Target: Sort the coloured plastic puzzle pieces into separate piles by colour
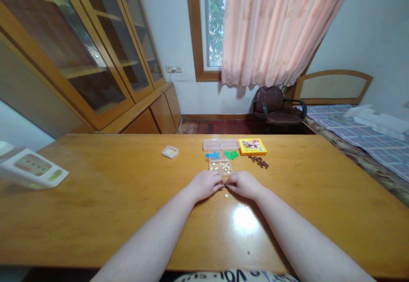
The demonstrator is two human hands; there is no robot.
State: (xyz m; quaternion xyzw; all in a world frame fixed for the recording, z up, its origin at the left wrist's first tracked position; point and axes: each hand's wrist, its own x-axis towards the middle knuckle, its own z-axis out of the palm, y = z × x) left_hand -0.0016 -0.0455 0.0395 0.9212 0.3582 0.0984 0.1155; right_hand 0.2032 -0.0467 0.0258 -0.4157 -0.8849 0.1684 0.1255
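The left forearm (150, 235) and right forearm (306, 239) are bare and unsleeved from the wrist to the lower edge of the view, as are the left hand (204, 185) and right hand (244, 185). Nearer the wearer than both hands, a pale printed garment (236, 276) carries large dark lettering, only partly legible at the frame edge.

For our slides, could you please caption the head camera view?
Bare left hand and right hand meet fingertips at a golden wooden table, near a clear plastic tray of small yellow pieces.
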